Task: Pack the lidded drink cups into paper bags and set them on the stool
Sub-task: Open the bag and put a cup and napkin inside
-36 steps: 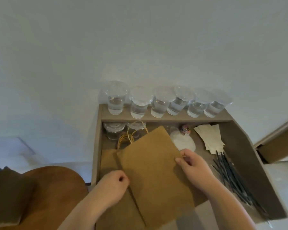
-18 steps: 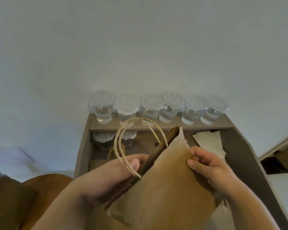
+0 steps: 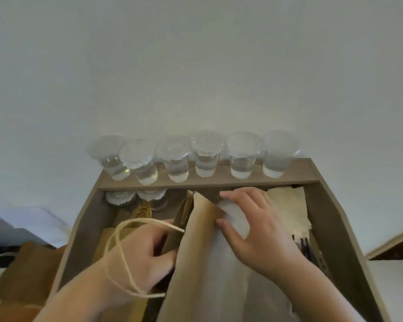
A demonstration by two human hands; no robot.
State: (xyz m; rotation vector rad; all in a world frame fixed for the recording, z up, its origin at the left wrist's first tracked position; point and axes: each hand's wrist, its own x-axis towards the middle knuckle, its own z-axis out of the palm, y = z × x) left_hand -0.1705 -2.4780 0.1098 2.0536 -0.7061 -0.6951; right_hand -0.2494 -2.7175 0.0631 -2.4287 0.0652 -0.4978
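While the left hand (image 3: 142,252) grips the folded left side of a brown paper bag (image 3: 196,275), fingers curled round the paper, the bag's twine handle (image 3: 158,223) loops loosely across that wrist. The right hand (image 3: 254,233) clasps the bag's right panel just below the mouth, thumb on the face and fingers bent over the top edge. The bag leans tilted over the brown worktop (image 3: 86,228), its mouth barely parted. Six lidded cups (image 3: 206,159) of clear liquid stand in a row on the back ledge (image 3: 296,176); two more lidded cups (image 3: 151,198) sit below it. Cream napkins (image 3: 289,210) and black straws (image 3: 310,249) lie right of the bag, flat bags (image 3: 102,242) to its left.
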